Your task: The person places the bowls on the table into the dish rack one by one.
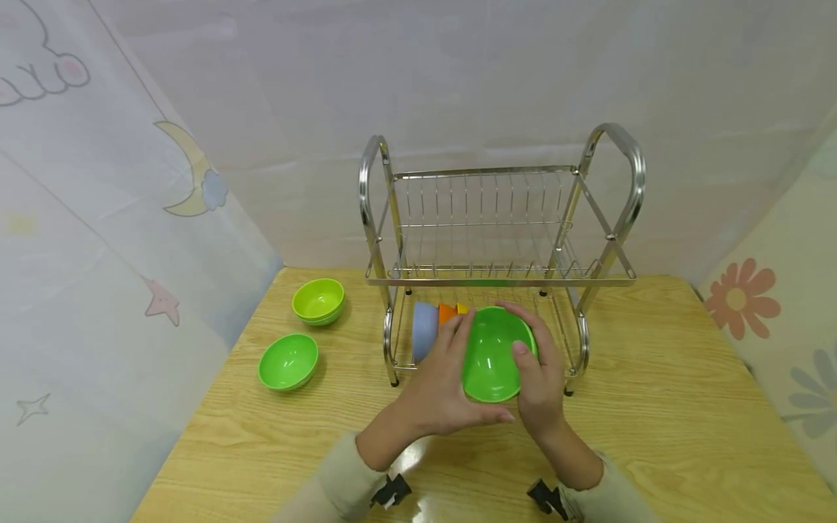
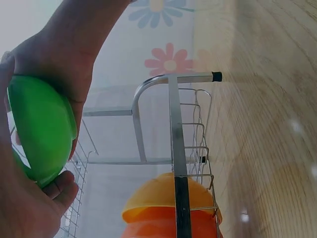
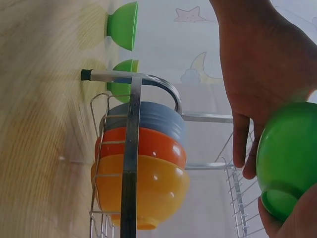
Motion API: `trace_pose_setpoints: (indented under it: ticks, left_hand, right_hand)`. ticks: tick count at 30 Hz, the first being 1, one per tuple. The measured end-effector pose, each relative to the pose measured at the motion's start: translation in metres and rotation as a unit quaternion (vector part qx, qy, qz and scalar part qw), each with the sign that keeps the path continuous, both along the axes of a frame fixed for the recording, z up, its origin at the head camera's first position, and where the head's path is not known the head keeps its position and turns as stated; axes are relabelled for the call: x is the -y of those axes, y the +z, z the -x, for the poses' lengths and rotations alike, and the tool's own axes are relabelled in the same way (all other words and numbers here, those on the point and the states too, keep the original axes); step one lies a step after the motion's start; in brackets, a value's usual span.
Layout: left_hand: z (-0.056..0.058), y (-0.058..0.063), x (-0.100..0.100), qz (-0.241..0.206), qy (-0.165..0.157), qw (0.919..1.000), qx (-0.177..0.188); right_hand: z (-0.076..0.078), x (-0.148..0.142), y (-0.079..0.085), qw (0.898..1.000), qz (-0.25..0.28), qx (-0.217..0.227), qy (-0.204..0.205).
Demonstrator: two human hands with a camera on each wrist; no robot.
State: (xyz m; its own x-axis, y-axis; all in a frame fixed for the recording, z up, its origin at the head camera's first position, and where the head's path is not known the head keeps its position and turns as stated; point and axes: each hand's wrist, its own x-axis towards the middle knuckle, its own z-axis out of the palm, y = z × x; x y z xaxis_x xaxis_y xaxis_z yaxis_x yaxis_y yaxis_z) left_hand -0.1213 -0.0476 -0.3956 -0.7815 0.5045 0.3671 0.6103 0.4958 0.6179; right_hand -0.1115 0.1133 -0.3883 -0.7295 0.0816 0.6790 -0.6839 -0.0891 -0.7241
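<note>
Left hand: gripping green bowl, left side
Right hand: gripping its right side, thumb inside
Dish rack, lower tier: blue bowl, orange bowl, yellow bowl

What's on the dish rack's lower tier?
A blue bowl, orange bowl and yellow bowl, on edge. The blue one's inside is hidden; from above, the held green bowl covers part of the tier.

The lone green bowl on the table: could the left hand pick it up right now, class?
Probably not: the left hand is busy with another green bowl, though the lone bowl stands clear of the rack.
</note>
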Motion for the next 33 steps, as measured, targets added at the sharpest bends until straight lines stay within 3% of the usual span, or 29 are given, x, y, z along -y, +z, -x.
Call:
trace_pose_setpoints:
  ticks: [6, 11, 14, 16, 19, 23, 28, 33]
  left_hand:
    - [-0.001, 0.004, 0.006, 0.022, -0.028, 0.9993, 0.015]
    - [-0.002, 0.014, 0.017, 0.021, -0.038, 0.9988, 0.025]
    - [-0.004, 0.023, 0.027, 0.023, -0.027, 0.9992, -0.016]
    - [-0.006, 0.030, 0.034, 0.021, -0.022, 0.9971, -0.070]
    - [-0.006, 0.042, 0.044, 0.001, -0.019, 0.9839, -0.178]
    - [-0.005, 0.060, 0.056, -0.028, -0.019, 0.9538, -0.299]
    - [-0.004, 0.082, 0.068, -0.044, -0.026, 0.9245, -0.378]
    - [-0.003, 0.101, 0.076, -0.047, -0.024, 0.9088, -0.414]
  right_hand:
    - [0.002, -0.008, 0.003, 1.000, -0.017, 0.003, -0.013]
    - [0.004, -0.016, 0.005, 0.997, -0.063, 0.010, -0.031]
    - [0.005, -0.023, 0.007, 0.994, -0.093, 0.006, -0.055]
    - [0.007, -0.028, 0.008, 0.991, -0.113, -0.002, -0.075]
    - [0.012, -0.036, 0.008, 0.984, -0.141, -0.029, -0.106]
    - [0.019, -0.047, 0.004, 0.972, -0.181, -0.059, -0.137]
    - [0.028, -0.056, -0.002, 0.962, -0.215, -0.076, -0.150]
    - [0.033, -0.062, -0.006, 0.951, -0.256, -0.060, -0.163]
